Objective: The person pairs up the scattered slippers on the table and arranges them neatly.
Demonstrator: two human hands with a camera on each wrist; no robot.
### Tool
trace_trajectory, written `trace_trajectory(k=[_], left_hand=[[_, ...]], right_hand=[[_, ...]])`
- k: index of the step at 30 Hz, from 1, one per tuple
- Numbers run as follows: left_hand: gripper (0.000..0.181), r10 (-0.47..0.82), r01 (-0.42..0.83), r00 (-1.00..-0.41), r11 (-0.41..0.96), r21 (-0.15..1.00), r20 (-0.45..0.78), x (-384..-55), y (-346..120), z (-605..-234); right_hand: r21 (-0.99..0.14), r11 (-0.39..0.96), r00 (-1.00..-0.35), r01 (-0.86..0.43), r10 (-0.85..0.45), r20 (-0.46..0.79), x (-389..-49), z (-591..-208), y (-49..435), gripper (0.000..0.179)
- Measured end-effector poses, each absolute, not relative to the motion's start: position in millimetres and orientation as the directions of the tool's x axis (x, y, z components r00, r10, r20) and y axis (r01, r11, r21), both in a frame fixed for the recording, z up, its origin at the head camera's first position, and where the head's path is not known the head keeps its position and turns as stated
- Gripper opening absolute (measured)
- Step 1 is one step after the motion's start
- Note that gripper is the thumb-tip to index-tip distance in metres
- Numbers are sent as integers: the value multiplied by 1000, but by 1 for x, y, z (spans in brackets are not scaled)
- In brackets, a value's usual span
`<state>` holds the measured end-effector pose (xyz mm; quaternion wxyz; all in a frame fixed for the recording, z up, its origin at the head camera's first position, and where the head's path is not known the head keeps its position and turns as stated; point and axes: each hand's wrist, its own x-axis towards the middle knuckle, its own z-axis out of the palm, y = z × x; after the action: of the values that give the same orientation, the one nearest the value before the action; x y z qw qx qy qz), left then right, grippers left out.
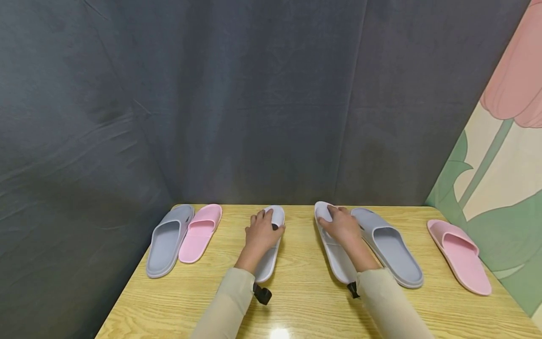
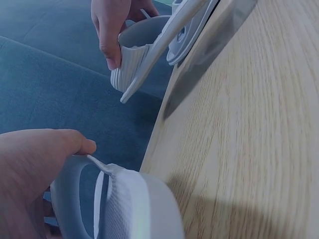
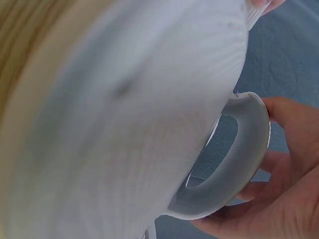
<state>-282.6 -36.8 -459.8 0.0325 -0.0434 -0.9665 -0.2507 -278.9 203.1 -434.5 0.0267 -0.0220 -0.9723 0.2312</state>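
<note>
Two white slippers are in the person's hands, toes pointing toward the back of the table. My left hand [image 1: 259,234] grips the left white slipper [image 1: 267,264] across its upper; in the left wrist view the thumb lies along one side of the strap, and the other fingers are partly hidden. My right hand [image 1: 343,229] holds the right white slipper [image 1: 342,264] across its upper, thumb on one side and fingers on the other. From the left wrist, the right slipper [image 2: 162,47] looks tilted and raised above its shadow.
Left on the wooden table [image 1: 300,282] lie a grey slipper [image 1: 164,247] and a pink slipper [image 1: 196,242]. Another grey slipper [image 1: 395,254] lies close right of the right hand, and another pink slipper [image 1: 466,266] farther right. A dark curtain [image 1: 262,103] hangs behind.
</note>
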Motion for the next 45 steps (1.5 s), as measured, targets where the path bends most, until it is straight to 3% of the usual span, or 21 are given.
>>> trace_trajectory(k=[26,45], left_hand=[[71,60,84,-996,840,536,61,-297,-20,-463],[73,62,80,-997,855,512,52,-307,-10,-470]], right_hand=[[-490,870,-997,59,80,22,-289,-444,188,69],[-496,862,-995,101,100,-29,-304,-449,176,70]])
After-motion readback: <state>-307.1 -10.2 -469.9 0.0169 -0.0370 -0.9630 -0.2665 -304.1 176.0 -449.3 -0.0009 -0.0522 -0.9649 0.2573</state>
